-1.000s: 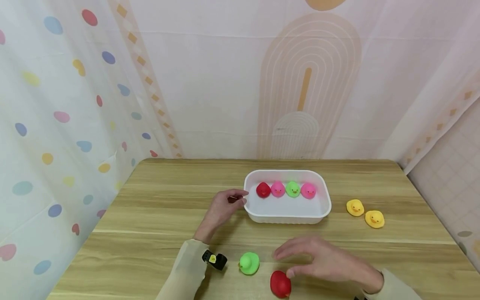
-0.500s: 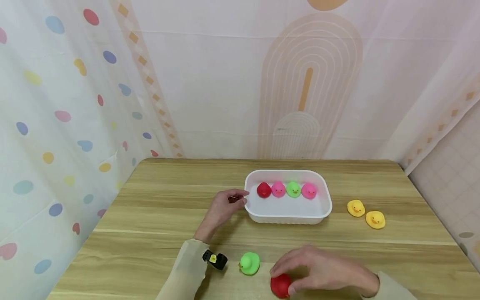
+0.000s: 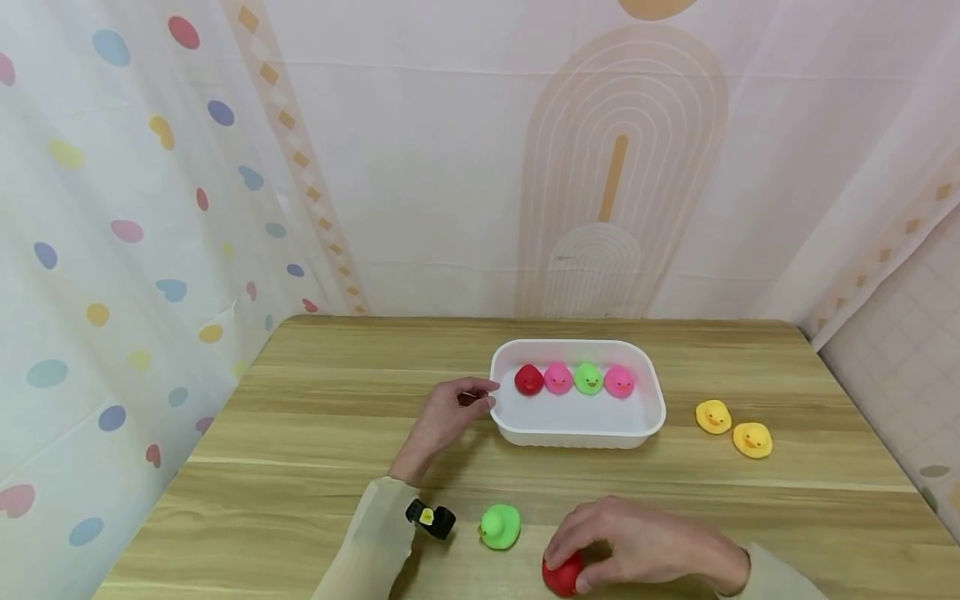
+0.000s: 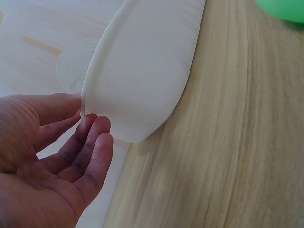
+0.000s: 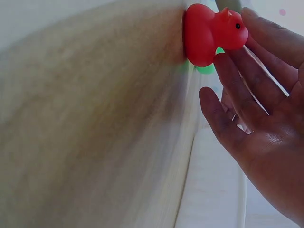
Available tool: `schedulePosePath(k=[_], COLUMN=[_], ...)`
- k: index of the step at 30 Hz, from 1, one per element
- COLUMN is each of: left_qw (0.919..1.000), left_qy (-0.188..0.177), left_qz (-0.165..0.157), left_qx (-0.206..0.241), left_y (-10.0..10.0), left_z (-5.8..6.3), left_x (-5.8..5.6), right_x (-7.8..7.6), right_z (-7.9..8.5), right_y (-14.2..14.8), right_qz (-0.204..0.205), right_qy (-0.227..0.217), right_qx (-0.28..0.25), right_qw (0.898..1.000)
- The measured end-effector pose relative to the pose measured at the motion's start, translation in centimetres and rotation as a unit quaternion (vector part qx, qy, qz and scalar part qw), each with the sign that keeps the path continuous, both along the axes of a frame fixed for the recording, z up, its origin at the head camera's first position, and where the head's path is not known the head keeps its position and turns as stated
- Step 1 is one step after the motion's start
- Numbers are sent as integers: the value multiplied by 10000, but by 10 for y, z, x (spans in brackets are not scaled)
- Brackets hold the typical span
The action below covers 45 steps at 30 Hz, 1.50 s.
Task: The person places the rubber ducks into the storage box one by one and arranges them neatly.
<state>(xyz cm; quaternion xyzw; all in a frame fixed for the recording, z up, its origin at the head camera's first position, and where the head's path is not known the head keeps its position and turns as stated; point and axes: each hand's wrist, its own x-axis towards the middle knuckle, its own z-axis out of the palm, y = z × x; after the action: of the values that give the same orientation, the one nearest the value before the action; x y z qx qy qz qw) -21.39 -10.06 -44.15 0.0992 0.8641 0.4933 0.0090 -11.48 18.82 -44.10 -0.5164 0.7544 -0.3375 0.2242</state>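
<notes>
My left hand (image 3: 444,418) pinches the left rim of a white plastic tray (image 3: 570,438); in the left wrist view its thumb and fingertips sit on either side of the tray's edge (image 4: 142,61). Inside the tray, a red, a pink, a green and another pink rubber duck stand in a row along the back. Near the table's front edge my right hand (image 3: 633,537) holds a red rubber duck (image 3: 558,577) between thumb and fingers. The right wrist view shows that duck (image 5: 202,35) upright on the wood, with the fingers at its head.
A green rubber duck (image 3: 499,527) stands left of the red one, between the two forearms. Two yellow rubber ducks (image 3: 752,440) sit right of the tray. A patterned curtain (image 3: 420,167) hangs behind the wooden table (image 3: 300,417).
My right hand has come down and left onto the red duck, and its thumb and fingers have closed round it. The left hand stays at the tray's rim.
</notes>
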Motion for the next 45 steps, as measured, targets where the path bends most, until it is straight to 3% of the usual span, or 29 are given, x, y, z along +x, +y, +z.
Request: schedulePosePath(k=[9, 15, 21, 27, 35, 45], left_qw=[10000, 9999, 10000, 10000, 10000, 9998], left_qy=[-58, -68, -59, -6, 20, 199], left_qz=[2, -13, -29, -65, -53, -71], left_qx=[69, 99, 74, 52, 40, 73], left_y=[0, 0, 0, 0, -1, 0], left_z=[-1, -1, -1, 0, -1, -2], left_x=[-1, -1, -1, -1, -1, 0], right_x=[0, -3, -11, -22, -32, -44], right_z=[3, 14, 26, 32, 40, 44], right_y=[0, 2, 4, 7, 3, -4], right_qz=[-138, -450, -669, -1075, -1560, -2056], right_qy=[95, 6, 402, 836, 419, 306], right_qx=[-24, -213, -798, -1474, -1809, -1902], right_qw=[9999, 9988, 9937, 9797, 9701, 9595])
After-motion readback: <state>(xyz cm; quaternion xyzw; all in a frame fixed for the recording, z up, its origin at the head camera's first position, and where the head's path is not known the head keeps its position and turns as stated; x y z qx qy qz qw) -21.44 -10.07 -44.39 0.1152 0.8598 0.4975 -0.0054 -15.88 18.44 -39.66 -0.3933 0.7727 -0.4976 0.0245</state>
